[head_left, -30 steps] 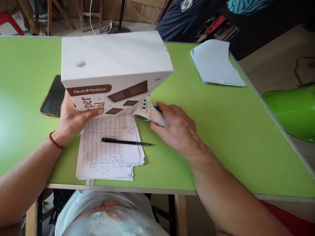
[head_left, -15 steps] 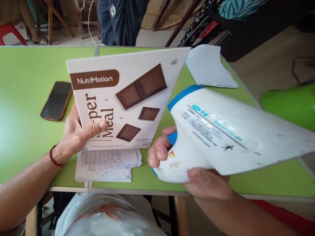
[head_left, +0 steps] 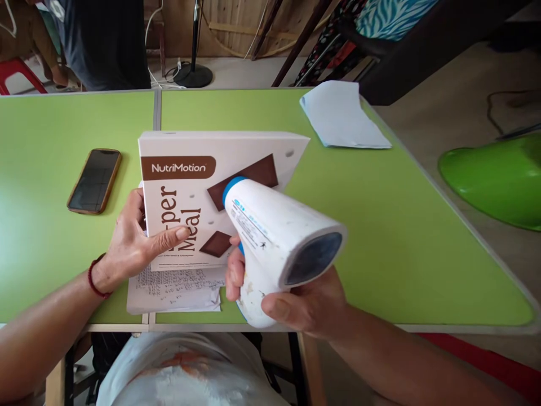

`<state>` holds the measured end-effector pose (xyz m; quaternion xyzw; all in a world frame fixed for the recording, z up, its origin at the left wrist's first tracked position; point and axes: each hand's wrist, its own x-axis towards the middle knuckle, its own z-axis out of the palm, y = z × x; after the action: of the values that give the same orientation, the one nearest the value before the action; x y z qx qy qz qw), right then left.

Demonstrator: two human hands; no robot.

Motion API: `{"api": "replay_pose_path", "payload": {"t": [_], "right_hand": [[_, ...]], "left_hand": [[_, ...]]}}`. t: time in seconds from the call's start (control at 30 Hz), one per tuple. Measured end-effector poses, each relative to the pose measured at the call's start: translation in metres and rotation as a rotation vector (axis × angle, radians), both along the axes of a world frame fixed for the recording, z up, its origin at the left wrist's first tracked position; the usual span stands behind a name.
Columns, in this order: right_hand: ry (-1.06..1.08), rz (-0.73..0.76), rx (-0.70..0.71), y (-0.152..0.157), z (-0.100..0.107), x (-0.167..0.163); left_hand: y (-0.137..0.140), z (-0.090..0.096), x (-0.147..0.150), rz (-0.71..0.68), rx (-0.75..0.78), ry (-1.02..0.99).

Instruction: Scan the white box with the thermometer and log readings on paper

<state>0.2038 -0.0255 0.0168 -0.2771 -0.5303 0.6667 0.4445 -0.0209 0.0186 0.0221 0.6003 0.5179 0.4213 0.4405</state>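
A white and brown NutriMotion box (head_left: 249,148), printed with chocolate pieces, is tilted up over the table. My left hand (head_left: 135,237) grips its lower left side, thumb across the printed front and fingers behind. My right hand (head_left: 296,304) is wrapped round the handle of a white, blue-tipped infrared thermometer gun (head_left: 262,225). The blue tip is in front of the box's face; whether they touch I cannot tell. A dark oval display faces me. Under the box, handwritten papers (head_left: 177,299) are partly hidden.
On the green table (head_left: 401,254) a phone (head_left: 94,180) lies to the left. A folded white sheet (head_left: 344,113) is near the far right edge. Beyond the table are a person's dark clothing (head_left: 105,45), a black stand base (head_left: 193,75) and a green chair (head_left: 494,180).
The thermometer gun has swung round and moved left, its tip now over the box front and its display towards me. The box has tilted back and shifted slightly right and lower.
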Motion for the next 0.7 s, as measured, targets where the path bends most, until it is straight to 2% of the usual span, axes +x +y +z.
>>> {"api": "replay_pose_path", "payload": {"t": [0.7], "right_hand": [[0.032, -0.027, 0.025, 0.0015, -0.0021, -0.0028]], "left_hand": [[0.0012, -0.0042, -0.0029, -0.014, -0.007, -0.016]]}}
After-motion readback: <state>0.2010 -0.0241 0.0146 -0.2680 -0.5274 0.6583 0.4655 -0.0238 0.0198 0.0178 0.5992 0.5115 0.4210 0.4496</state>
